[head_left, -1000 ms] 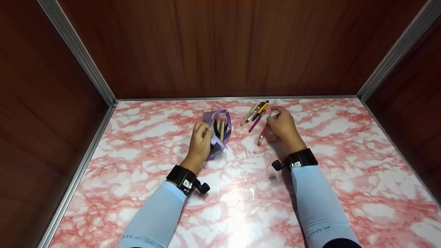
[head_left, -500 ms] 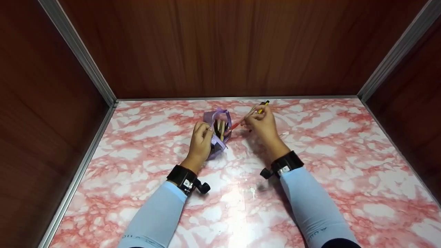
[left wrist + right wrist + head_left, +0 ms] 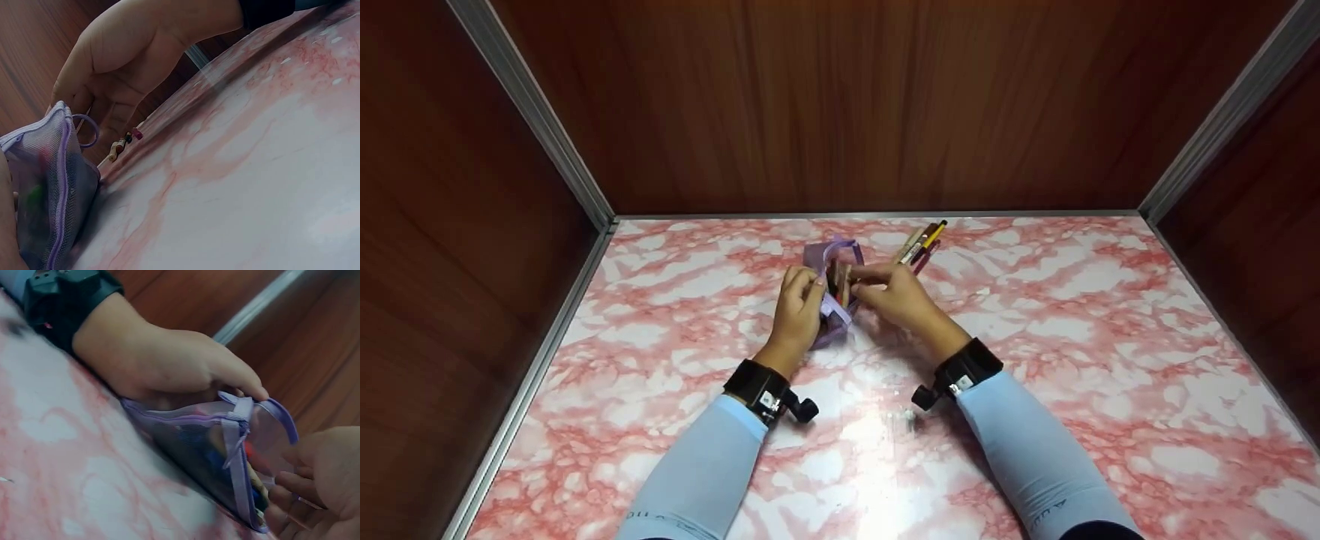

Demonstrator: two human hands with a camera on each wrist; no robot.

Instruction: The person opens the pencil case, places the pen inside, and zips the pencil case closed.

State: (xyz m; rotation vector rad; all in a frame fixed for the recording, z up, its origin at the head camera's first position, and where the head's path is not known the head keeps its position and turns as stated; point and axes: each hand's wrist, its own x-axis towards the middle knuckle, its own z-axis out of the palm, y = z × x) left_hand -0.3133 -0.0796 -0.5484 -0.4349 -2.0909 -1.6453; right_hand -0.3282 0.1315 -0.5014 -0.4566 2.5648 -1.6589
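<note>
A purple mesh zip pouch (image 3: 840,322) with several pens inside lies mouth-up, its zip undone. My left hand (image 3: 799,304) grips its near left edge; in the right wrist view the left thumb presses by the lilac zip band (image 3: 239,416). At the opening is my right hand (image 3: 896,296), thumb and index finger pinching the rear of a red pen (image 3: 839,298). The pen's red front part lies inside the pouch, seen through the mesh (image 3: 202,439) in the right wrist view. The right fingertips are partly hidden by the pouch contents.
Several loose pens (image 3: 921,244), among them a yellow one (image 3: 934,235) and a dark pink one (image 3: 928,256), lie beyond my right hand. The marbled red-and-white tabletop (image 3: 1110,337) meets brown wood-look panels (image 3: 870,112) at the back and sides.
My right hand has carried the red pen leftward from beside the loose pens into the pouch mouth. My left hand has stayed on the pouch edge.
</note>
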